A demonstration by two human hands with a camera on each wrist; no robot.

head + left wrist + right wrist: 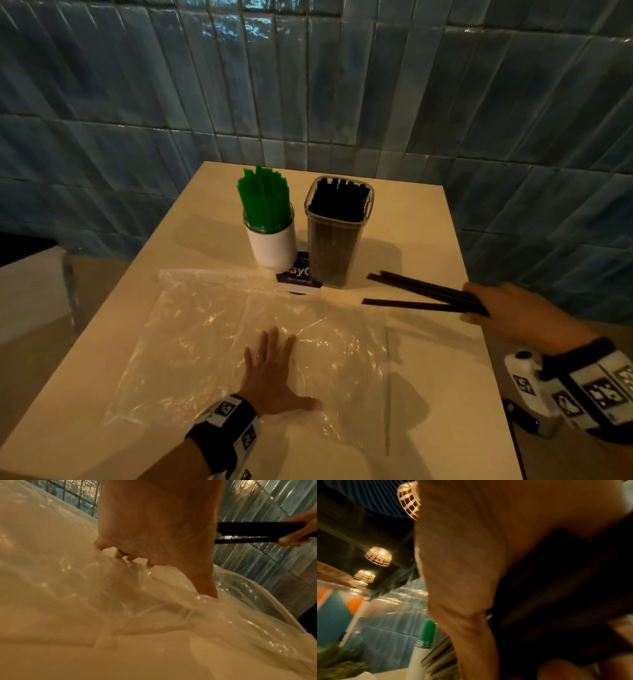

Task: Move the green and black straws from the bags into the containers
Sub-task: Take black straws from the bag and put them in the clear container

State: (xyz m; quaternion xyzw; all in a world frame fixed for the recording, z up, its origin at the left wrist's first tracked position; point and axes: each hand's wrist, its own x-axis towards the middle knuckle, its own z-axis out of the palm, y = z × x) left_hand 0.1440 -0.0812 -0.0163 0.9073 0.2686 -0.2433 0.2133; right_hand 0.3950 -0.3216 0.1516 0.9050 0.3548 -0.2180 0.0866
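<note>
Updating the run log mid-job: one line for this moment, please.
left hand: flat on plastic bag | right hand: grips black straws | clear container: black straws in | white container: green straws in

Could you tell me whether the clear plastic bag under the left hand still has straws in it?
Empty, apparently: the plastic bag lies flat on the table under the left hand, with no straws showing through it.

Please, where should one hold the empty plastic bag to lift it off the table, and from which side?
Probably the wrinkled edge of the plastic bag nearest the tall clear container, pinched from above. The bag lies flat under the left hand, so only raised creases offer a hold. The right hand holds the black straws, so the left hand would do it.
</note>
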